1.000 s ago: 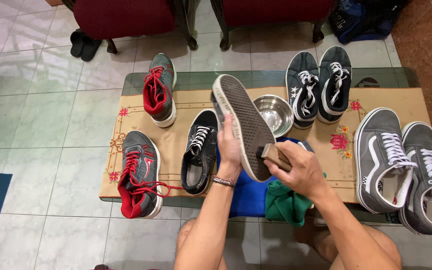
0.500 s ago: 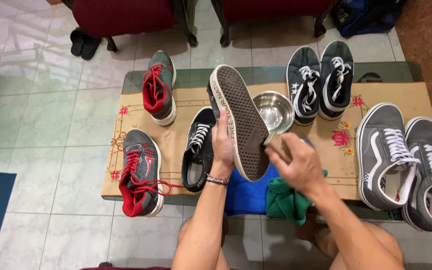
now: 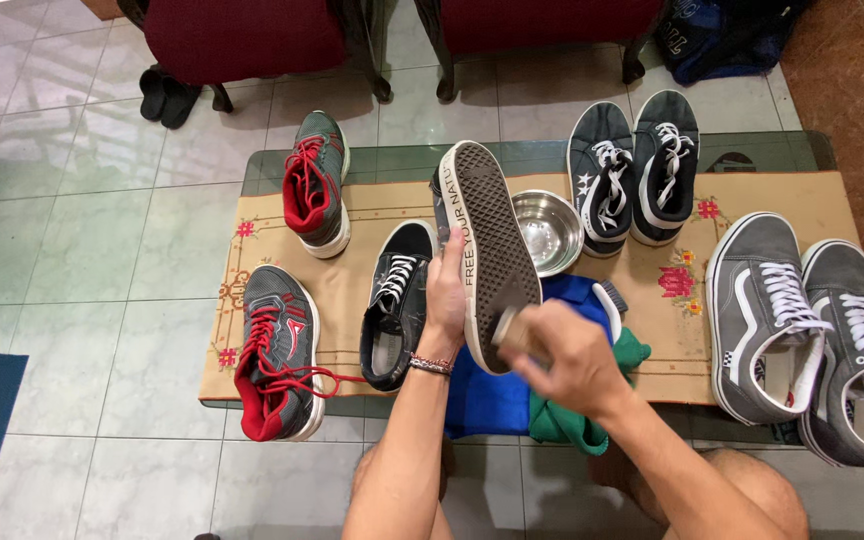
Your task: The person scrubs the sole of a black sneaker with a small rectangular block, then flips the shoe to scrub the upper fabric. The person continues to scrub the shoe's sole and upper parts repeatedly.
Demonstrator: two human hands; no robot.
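Left hand (image 3: 444,300): your fingers grip the upturned shoe (image 3: 490,250).
Right hand (image 3: 562,355): your fingers hold a brush (image 3: 514,333) on its sole.

We look steeply down from our one head camera, close above the low table (image 3: 752,190), its far edge and chairs (image 3: 252,40) toward twelve o'clock.
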